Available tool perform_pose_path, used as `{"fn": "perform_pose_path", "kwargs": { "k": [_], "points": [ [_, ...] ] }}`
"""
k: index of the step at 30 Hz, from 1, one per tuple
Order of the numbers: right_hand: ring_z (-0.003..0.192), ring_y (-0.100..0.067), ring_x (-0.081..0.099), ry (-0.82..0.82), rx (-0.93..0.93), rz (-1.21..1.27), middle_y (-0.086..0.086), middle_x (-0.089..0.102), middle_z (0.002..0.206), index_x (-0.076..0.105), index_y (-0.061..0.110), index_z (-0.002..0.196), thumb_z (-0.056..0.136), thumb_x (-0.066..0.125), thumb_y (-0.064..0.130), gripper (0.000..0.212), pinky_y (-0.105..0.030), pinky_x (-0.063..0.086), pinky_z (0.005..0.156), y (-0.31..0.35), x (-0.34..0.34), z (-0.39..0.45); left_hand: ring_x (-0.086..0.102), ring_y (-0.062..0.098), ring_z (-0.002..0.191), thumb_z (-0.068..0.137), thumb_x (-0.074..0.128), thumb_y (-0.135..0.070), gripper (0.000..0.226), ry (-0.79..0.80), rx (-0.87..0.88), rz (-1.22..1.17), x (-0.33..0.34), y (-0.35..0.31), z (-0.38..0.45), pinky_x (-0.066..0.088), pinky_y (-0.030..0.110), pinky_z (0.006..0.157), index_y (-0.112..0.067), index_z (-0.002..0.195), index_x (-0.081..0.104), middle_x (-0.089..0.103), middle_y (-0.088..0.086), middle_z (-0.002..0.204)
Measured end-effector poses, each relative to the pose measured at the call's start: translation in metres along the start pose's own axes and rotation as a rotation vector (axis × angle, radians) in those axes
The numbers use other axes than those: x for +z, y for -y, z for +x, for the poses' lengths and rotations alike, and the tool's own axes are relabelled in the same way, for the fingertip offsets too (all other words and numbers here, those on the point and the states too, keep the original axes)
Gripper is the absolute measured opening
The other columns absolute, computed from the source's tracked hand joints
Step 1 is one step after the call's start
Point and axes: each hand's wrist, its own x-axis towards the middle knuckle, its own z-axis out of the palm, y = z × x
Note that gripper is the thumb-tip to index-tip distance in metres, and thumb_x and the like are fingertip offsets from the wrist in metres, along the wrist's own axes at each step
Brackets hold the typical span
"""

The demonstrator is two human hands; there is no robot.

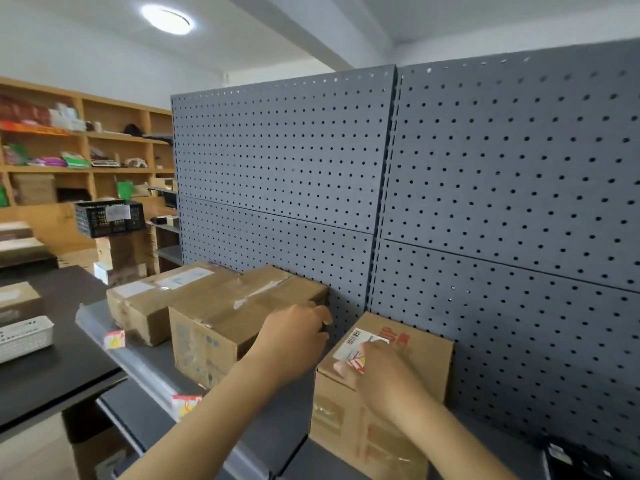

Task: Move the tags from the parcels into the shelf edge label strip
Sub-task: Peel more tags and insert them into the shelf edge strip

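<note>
Three cardboard parcels stand on a grey metal shelf against a pegboard. On top of the right parcel (412, 344) lies a white barcode label, with a red-and-yellow tag (356, 362) at its near edge. My right hand (384, 375) pinches that tag with curled fingers. My left hand (294, 341) rests beside the middle parcel (221, 327), fingers curled at its right rear corner; I cannot tell if it holds anything. Two red-and-yellow tags sit in the shelf edge label strip (145, 372): one (114, 339) below the left parcel (156, 299), another (187, 405) below the middle parcel.
The grey pegboard (450, 188) rises directly behind the parcels. A black counter (62, 341) with a white basket (24, 337) lies to the left. Further left stand a black crate (107, 218) and wooden shelving (86, 147) with assorted goods.
</note>
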Motion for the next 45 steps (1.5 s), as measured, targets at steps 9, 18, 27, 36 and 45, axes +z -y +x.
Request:
{"fn": "perform_pose_path", "kwargs": {
  "k": [9, 18, 27, 36, 45],
  "points": [
    [0.114, -0.022, 0.050, -0.009, 0.008, -0.036, 0.000, 0.049, 0.129, 0.056, 0.019, 0.123, 0.088, 0.059, 0.015, 0.036, -0.035, 0.045, 0.097, 0.025, -0.002, -0.011, 0.060, 0.020, 0.101, 0.093, 0.048, -0.026, 0.025, 0.013, 0.131, -0.077, 0.009, 0.032, 0.048, 0.051, 0.033, 0.083, -0.025, 0.113, 0.062, 0.063, -0.003, 0.113],
    [0.110, -0.009, 0.048, -0.335, 0.076, 0.117, 0.013, 0.052, 0.108, 0.067, 0.027, 0.087, 0.087, 0.065, 0.023, 0.005, -0.031, 0.041, 0.102, 0.049, 0.008, -0.026, 0.060, 0.017, 0.098, 0.094, 0.048, -0.025, 0.021, 0.012, 0.341, -0.189, 0.006, 0.046, 0.041, 0.047, 0.030, 0.077, -0.023, 0.106, 0.065, 0.064, -0.004, 0.110],
    [0.078, -0.003, 0.058, -0.662, 0.105, 0.241, 0.014, 0.060, 0.091, 0.070, 0.027, 0.084, 0.085, 0.069, 0.025, 0.003, -0.026, 0.054, 0.068, 0.047, 0.001, -0.031, 0.061, 0.016, 0.096, 0.094, 0.046, -0.025, 0.021, 0.021, 0.415, -0.233, 0.005, 0.040, 0.026, 0.046, 0.025, 0.075, -0.024, 0.105, 0.064, 0.063, -0.005, 0.109],
    [0.074, -0.005, 0.064, -0.844, 0.166, 0.450, 0.010, 0.067, 0.083, 0.071, 0.021, 0.088, 0.083, 0.068, 0.007, 0.015, -0.006, 0.046, 0.065, 0.041, -0.017, -0.067, 0.061, 0.013, 0.093, 0.093, 0.051, -0.028, 0.024, 0.084, 0.503, -0.293, 0.005, 0.010, 0.004, 0.053, 0.032, 0.081, -0.030, 0.116, 0.058, 0.064, -0.009, 0.109],
    [0.085, -0.015, 0.063, -0.812, 0.465, 0.666, 0.005, 0.064, 0.099, 0.054, 0.015, 0.122, 0.085, 0.067, 0.005, 0.041, -0.022, 0.053, 0.071, -0.004, -0.029, -0.138, 0.062, 0.020, 0.097, 0.090, 0.050, -0.022, 0.024, 0.117, 0.693, -0.367, 0.014, -0.066, -0.025, 0.052, 0.037, 0.083, -0.029, 0.109, 0.063, 0.066, -0.003, 0.109]
  ]
}}
